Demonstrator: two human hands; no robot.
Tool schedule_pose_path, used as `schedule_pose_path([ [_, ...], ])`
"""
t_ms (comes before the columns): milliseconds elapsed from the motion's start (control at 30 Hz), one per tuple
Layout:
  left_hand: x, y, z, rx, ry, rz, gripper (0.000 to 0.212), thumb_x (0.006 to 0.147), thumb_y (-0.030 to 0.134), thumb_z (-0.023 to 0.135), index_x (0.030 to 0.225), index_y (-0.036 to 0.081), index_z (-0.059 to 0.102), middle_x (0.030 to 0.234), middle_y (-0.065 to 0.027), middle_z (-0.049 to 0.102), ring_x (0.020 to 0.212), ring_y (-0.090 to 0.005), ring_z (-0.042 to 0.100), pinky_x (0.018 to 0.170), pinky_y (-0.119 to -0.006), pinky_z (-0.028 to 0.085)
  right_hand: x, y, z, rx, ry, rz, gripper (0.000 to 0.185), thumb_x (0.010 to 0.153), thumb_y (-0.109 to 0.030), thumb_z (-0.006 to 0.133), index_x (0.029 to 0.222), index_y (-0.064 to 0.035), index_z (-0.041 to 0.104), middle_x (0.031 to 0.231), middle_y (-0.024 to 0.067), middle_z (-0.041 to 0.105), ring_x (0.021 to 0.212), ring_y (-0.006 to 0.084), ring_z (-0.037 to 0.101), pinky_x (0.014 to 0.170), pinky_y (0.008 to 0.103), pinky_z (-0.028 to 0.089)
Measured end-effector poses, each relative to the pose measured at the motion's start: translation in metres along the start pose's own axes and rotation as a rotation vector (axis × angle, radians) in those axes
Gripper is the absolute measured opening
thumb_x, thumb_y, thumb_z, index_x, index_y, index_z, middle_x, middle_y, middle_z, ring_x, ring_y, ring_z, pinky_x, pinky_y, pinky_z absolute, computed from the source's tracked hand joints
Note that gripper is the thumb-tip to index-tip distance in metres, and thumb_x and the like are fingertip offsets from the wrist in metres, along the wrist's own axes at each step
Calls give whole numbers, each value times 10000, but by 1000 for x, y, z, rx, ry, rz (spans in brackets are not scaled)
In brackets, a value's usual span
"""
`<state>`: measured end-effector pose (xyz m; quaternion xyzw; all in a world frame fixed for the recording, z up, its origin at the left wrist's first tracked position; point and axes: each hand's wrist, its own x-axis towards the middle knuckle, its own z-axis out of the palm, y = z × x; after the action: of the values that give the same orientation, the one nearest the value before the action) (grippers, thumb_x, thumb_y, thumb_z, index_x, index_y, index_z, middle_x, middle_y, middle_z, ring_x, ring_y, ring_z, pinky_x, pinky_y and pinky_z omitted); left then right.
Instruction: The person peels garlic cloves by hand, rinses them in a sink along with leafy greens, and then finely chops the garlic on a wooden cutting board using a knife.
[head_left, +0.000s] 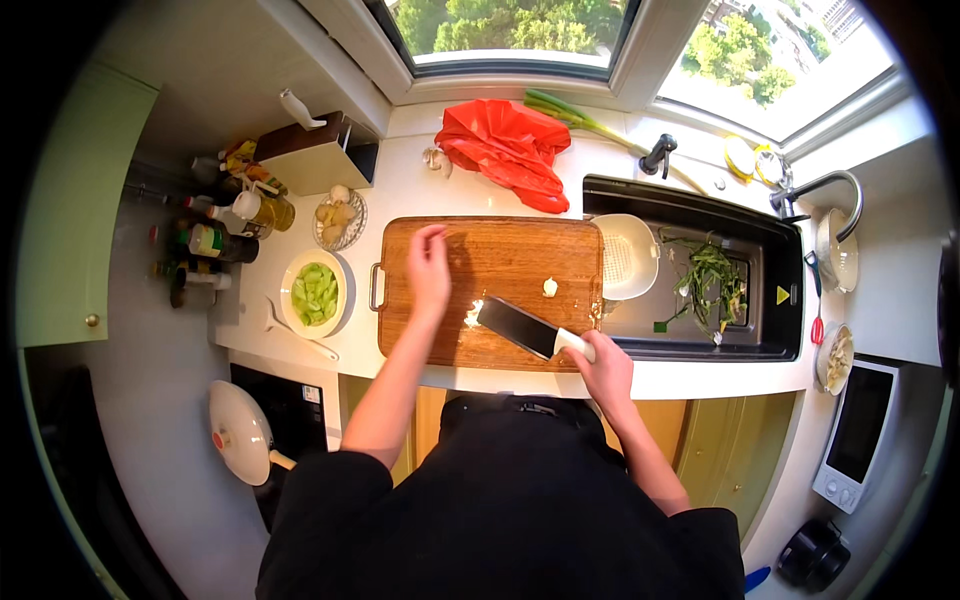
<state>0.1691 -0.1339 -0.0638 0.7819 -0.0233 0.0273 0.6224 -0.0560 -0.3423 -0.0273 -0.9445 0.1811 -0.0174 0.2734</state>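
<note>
My right hand (606, 369) grips the white handle of a cleaver (519, 327). The dark blade lies low over the wooden cutting board (495, 251), slanting up to the left. By the blade's tip is a small heap of crushed or chopped pale garlic (474, 313). A single peeled garlic clove (550, 286) rests farther right on the board. Over the board's left part hovers my left hand (430, 274), fingers loosely bent, with nothing visible in it.
A white colander (626, 256) sits in the black sink (630, 349) beside green vegetable scraps (709, 274). Left of the board stand a bowl of sliced green vegetable (315, 294) and a glass dish of ginger (335, 220). Behind it lies a red plastic bag (502, 146).
</note>
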Motion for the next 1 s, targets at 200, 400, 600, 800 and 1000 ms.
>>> schedule_pose_path([
  [200, -46, -19, -78, 517, -465, 156, 297, 787, 80, 671, 1077, 54, 609, 991, -78, 525, 716, -187, 551, 715, -293, 481, -12, -3, -4, 106, -100, -98, 263, 784, -275, 702, 889, -98, 538, 754, 104, 598, 692, 327, 601, 566, 413, 457],
  [400, -84, -22, -33, 306, -438, 54, 328, 763, 5, 671, 1081, 27, 593, 972, -91, 582, 817, -206, 597, 758, -292, 487, -1, 8, 7, 283, 96, 65, 279, 805, -233, 705, 877, -35, 523, 731, 172, 612, 675, 391, 581, 580, 389, 458],
  [600, -75, 8, -24, 265, -484, 106, 355, 780, 0, 645, 1125, 41, 569, 1090, -107, 542, 917, -201, 587, 803, -321, 494, -7, 11, 1, 349, -196, 262, 345, 840, -329, 658, 768, 1, 587, 635, 151, 599, 572, 281, 585, 562, 352, 447],
  [800, -47, 18, 41, 613, -402, 372, 418, 886, 242, 498, 1265, 68, 496, 1340, -157, 453, 1253, -304, 416, 1074, -452, 281, 8, 3, 23, 307, -312, 220, 444, 810, -451, 638, 753, -11, 638, 628, 169, 609, 599, 341, 597, 576, 397, 459],
  [1000, -55, -14, 60, 785, -394, 356, 563, 884, 298, 489, 1401, 108, 368, 1470, -151, 297, 1364, -305, 256, 1122, -474, 176, 7, -11, 20, 57, 52, 296, 539, 683, -428, 773, 857, -13, 476, 825, 145, 494, 740, 357, 549, 615, 436, 446],
])
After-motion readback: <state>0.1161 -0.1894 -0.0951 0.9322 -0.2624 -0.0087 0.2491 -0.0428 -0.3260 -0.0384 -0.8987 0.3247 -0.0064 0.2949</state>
